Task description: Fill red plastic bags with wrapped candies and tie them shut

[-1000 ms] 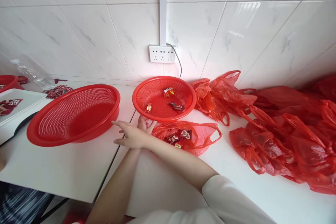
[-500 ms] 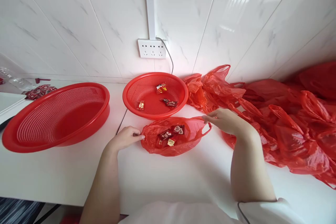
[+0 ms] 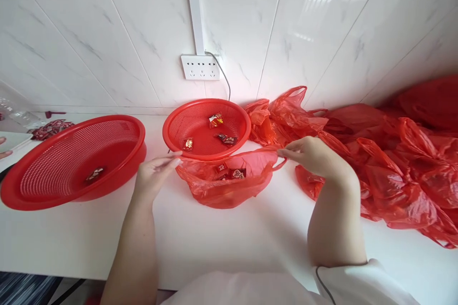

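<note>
A thin red plastic bag (image 3: pixel 225 195) stands in front of me on the white table, its mouth stretched wide. My left hand (image 3: pixel 154 171) pinches the bag's left rim between thumb and fingers. On the other side, my right hand (image 3: pixel 304 153) grips the rim near a handle loop. Several wrapped candies (image 3: pixel 237 173) lie inside the bag, partly hidden by its near wall. Just behind it sits a round red plastic basket (image 3: pixel 207 157) with a few small packets, among them a red and gold one (image 3: pixel 215 120) and a dark one (image 3: pixel 226 139).
To the left is a larger red basket (image 3: pixel 73 126) holding one wrapped candy (image 3: pixel 95 174). Many red plastic bags (image 3: pixel 390 162) are heaped along the right. Another person's hand (image 3: pixel 3 147) shows at the far left edge, by a white tray (image 3: pixel 16 140). A power outlet (image 3: pixel 200 67) is on the tiled wall.
My left hand has lifted and drawn the bag's left rim outward and away from me, so the mouth is wider. A candy now lies in the left basket, and another person's hand has appeared.
</note>
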Tool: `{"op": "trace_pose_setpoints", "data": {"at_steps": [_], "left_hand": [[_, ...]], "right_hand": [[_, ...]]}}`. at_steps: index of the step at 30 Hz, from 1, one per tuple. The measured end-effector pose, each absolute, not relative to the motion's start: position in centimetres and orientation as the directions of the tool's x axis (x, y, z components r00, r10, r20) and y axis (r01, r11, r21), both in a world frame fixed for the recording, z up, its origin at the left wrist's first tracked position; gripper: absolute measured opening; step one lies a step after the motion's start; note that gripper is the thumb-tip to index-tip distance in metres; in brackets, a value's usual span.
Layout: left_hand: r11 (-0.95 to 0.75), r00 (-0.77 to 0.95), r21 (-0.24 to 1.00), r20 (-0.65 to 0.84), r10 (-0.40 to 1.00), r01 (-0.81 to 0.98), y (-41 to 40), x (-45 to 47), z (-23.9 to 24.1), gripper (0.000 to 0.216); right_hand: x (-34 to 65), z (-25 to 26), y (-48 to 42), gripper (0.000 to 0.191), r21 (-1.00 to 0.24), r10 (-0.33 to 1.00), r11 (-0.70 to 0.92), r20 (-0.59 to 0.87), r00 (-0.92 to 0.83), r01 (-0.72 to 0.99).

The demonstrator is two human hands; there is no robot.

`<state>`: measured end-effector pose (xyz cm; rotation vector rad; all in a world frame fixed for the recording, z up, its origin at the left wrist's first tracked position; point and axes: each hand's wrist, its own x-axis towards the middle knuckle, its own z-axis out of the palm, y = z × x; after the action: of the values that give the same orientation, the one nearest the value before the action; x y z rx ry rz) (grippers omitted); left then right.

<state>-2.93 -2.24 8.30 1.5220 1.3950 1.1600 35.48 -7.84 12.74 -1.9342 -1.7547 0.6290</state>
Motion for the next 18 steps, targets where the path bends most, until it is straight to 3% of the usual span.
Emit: {"op": "trace_pose_setpoints", "data": {"at_steps": [3, 7, 13, 18], "left_hand": [[-0.244, -0.036, 0.967, 0.246, 0.969, 0.069, -2.5, -2.3, 10.8, 0.016], [-0.332, 0.101, 0.917, 0.36, 0.927, -0.222, -2.2, -1.1, 14.4, 0.013], [-0.368, 0.29, 0.877, 0.455, 0.842, -0.309, -2.3, 2.2, 16.5, 0.047], [-0.261, 0.502, 0.939, 0.341, 0.795, -0.224, -3.5, 5.2, 16.0, 0.07]], "right_hand": [[35.5, 13.5, -8.8, 0.024, -0.74, 0.929, 0.186, 0.347, 0.13, 0.646], [34.4, 14.0, -9.1, 0.028, -0.631, 0.695, 0.521, 0.705, 0.144, 0.576], [32.2, 14.3, -8.9, 0.045, -0.442, 0.515, 0.639, 0.854, 0.077, 0.629], [29.9, 14.1, -9.2, 0.045, -0.468, 0.533, 0.776, 0.845, -0.043, 0.423]]}}
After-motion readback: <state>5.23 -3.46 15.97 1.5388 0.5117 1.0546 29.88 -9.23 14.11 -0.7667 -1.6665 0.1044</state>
